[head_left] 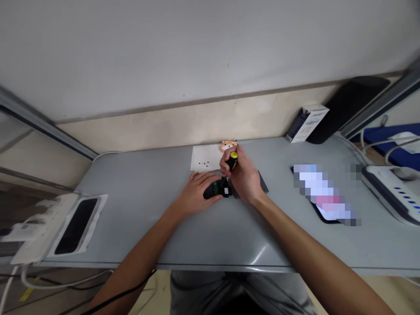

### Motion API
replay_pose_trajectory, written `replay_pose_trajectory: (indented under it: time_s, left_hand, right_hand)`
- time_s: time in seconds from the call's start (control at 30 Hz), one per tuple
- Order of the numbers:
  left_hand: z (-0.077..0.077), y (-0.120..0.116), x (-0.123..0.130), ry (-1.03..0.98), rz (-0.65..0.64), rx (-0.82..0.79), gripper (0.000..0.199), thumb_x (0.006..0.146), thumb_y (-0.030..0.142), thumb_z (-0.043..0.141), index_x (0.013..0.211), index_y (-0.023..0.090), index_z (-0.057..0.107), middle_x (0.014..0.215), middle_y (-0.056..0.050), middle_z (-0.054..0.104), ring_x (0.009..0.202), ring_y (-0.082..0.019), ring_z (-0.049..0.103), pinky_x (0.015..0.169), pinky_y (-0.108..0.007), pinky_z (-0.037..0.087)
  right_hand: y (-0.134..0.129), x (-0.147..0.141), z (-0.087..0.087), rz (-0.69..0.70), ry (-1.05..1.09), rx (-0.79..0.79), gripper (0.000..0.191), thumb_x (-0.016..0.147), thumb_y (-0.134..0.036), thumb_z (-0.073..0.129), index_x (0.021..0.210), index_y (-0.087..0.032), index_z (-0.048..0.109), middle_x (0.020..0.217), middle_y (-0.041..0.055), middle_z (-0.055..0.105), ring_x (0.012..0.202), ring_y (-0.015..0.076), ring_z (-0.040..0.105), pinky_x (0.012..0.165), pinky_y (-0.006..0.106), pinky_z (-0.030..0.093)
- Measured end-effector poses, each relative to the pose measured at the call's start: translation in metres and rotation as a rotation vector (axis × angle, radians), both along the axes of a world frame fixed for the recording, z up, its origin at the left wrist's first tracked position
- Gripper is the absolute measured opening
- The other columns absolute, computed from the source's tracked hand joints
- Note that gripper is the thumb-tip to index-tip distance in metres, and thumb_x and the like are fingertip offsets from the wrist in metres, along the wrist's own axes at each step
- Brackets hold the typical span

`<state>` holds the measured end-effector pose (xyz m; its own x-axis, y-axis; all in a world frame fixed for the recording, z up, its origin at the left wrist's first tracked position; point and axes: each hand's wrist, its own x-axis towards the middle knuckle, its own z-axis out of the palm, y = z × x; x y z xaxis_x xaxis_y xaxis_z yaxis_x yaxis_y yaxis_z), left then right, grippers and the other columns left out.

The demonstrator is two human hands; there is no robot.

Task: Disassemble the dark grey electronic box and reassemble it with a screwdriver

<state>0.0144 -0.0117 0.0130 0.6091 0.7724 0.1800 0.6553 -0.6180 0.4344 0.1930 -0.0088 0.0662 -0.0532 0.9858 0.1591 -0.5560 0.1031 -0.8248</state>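
Observation:
At the middle of the grey table, my left hand (199,194) is closed around a small black device (225,188) with a green circuit board showing. My right hand (244,174) grips a black and yellow screwdriver (232,161) by its handle, just right of the device; its tip is hidden by the hand. A dark grey flat piece (263,183) lies partly under my right hand. Behind the hands is a sheet of white paper (202,155) with several small dark dots or screws on it. An orange and white animal-face item (227,145) sits at the paper's back edge.
A dark phone (77,225) lies at the left beside a white power strip (46,227). On the right are a lit phone (323,194), blurred out, and a white and grey power strip (393,192). A small box (308,123) and a black cylinder (351,105) stand at the back right.

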Motion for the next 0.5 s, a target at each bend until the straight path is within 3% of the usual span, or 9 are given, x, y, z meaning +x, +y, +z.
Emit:
replay_pose_trajectory:
  time_s: [0.5]
  left_hand:
    - [0.0010,-0.0005,0.0002,-0.005,0.004,0.018,0.039,0.099,0.040,0.067,0.135,0.026,0.063,0.140,-0.007,0.069,0.132,-0.028,0.060,0.119,-0.049,0.035]
  right_hand:
    - [-0.0023,-0.0029,0.0006,-0.023,-0.030,0.006,0.053,0.089,-0.076,0.061,0.076,-0.025,0.055,0.063,-0.0025,0.044,0.056,0.0141,0.039,0.054,0.030,0.036]
